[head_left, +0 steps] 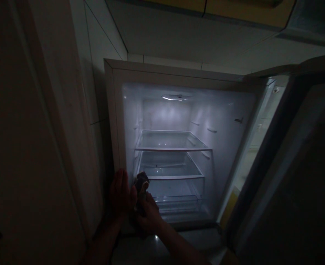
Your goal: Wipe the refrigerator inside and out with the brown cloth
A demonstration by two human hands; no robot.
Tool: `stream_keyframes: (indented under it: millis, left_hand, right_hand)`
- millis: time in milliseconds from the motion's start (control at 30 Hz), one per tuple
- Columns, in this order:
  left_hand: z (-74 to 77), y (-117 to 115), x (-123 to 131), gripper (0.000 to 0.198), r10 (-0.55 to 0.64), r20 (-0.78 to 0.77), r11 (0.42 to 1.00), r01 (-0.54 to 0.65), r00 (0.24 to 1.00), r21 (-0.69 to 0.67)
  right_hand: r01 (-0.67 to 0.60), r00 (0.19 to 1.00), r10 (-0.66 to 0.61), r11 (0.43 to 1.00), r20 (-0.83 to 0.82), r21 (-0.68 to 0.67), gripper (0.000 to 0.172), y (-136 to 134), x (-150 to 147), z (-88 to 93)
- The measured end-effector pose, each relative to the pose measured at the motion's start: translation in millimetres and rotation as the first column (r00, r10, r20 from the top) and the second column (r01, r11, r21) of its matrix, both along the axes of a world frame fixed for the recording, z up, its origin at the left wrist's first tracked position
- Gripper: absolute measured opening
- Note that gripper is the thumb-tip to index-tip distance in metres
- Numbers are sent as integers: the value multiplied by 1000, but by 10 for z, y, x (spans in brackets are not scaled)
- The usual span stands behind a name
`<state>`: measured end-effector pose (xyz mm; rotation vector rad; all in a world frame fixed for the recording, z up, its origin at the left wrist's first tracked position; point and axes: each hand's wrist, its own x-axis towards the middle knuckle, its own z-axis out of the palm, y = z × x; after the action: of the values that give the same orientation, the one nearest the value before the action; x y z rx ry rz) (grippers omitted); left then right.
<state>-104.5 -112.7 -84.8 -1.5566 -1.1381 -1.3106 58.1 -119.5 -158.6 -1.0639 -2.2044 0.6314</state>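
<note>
An open fridge (pixel 115 121) stands lit in a dark room, with bare glass shelves (pixel 173 149) inside. My left hand (pixel 120 193) lies flat, fingers stretched upward, against the fridge's left frame near its lower part. My right hand (pixel 147 213) is closed around a small dark crumpled cloth (pixel 142 181), held just inside the left wall at the level of the lower shelf. Both forearms come up from the bottom of the view.
The fridge door (pixel 284 154) hangs open on the right, its inner side dim. A tiled wall (pixel 96 55) runs behind and left of the fridge. A dark panel fills the far left. Cupboards (pixel 234 11) hang overhead.
</note>
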Motion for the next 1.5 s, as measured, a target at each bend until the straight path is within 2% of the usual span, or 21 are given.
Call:
stream_keyframes:
  millis: [67, 133, 233, 300, 400, 500, 567, 633, 700, 733, 767, 800, 833, 900, 967, 1033, 1067, 1133, 1233, 1367, 1500]
  left_hand:
    - [-4, 1, 1, 79, -1, 1, 1000, 1, 1000, 0]
    - [-6, 2, 1, 79, -16, 1, 1000, 16, 1000, 0]
    - [-22, 17, -8, 78, -37, 20, 999, 37, 999, -11]
    - [-42, 39, -20, 75, -44, 18, 999, 44, 999, -11]
    - [-71, 76, -31, 74, -45, 3, 999, 45, 999, 20]
    - [-68, 82, -16, 79, -19, -4, 999, 19, 1000, 43]
    - [-44, 61, 4, 82, 3, -3, 1000, -3, 1000, 20]
    - [-17, 35, 22, 85, 10, 4, 1000, -10, 1000, 0]
    - [-4, 15, 32, 85, 7, 13, 1000, -7, 1000, 4]
    - [-3, 10, 32, 85, 9, 17, 1000, -10, 1000, 4]
    - [-7, 9, 31, 84, 12, 20, 1000, -12, 1000, 1]
    - [-13, 9, 28, 84, 14, 19, 1000, -14, 1000, -5]
    - [-21, 11, 25, 83, 17, 16, 1000, -17, 1000, -9]
    - [-34, 17, 21, 83, 25, 11, 1000, -25, 1000, -4]
    - [-40, 23, 19, 85, 30, 3, 1000, -30, 1000, 7]
    - [-37, 27, 16, 87, 34, 2, 999, -34, 999, 2]
    - [-33, 28, 13, 88, 34, 0, 999, -34, 999, -3]
    - [-21, 30, 7, 88, 30, -3, 1000, -30, 1000, 3]
    - [-6, 26, 0, 87, 27, -15, 1000, -26, 1000, 12]
    - [-7, 18, 3, 89, 40, -13, 999, -40, 999, -1]
    - [-28, 29, 5, 89, 48, 13, 999, -48, 999, -12]
  right_hand:
    - [9, 1000, -9, 1000, -16, -2, 87, -9, -8, 5]
    - [15, 995, -21, 998, -97, -62, 84, -4, -33, 59]
    - [-4, 958, -39, 989, -284, -148, 53, 33, -94, 300]
    - [-24, 934, -15, 994, -357, -105, 33, 56, -130, 587]
    - [-35, 921, 47, 999, -387, 39, 23, 65, -169, 1203]
    - [-1, 923, 89, 973, -374, 230, 28, 116, -230, 2039]
    - [20, 921, 138, 916, -363, 401, 34, 235, -299, 2695]
    - [49, 870, 231, 839, -436, 542, 41, 436, -376, 3333]
    - [18, 827, 340, 780, -448, 625, 44, 684, -440, 3789]
    - [1, 814, 375, 763, -444, 647, 46, 805, -462, 3899]
    - [-3, 807, 386, 760, -448, 650, 47, 912, -474, 3917]
    - [4, 809, 372, 771, -456, 636, 47, 998, -475, 3844]
    - [21, 822, 330, 797, -464, 604, 48, 1057, -464, 3693]
    - [53, 891, 183, 867, -415, 495, 52, 1093, -401, 3248]
    - [56, 976, 37, 910, -215, 412, 53, 1040, -298, 2787]
    - [74, 997, -73, 903, -19, 423, 50, 950, -196, 2478]
    - [84, 993, -115, 886, 40, 456, 49, 909, -157, 2404]
    - [92, 981, -167, 854, 103, 511, 50, 861, -106, 2408]
    - [65, 955, -194, 876, 226, 478, 46, 907, -82, 2644]
    - [123, 899, -264, 917, 349, 378, 41, 1150, -106, 2946]
    - [223, 857, -343, 920, 384, 323, 38, 1473, -101, 3047]
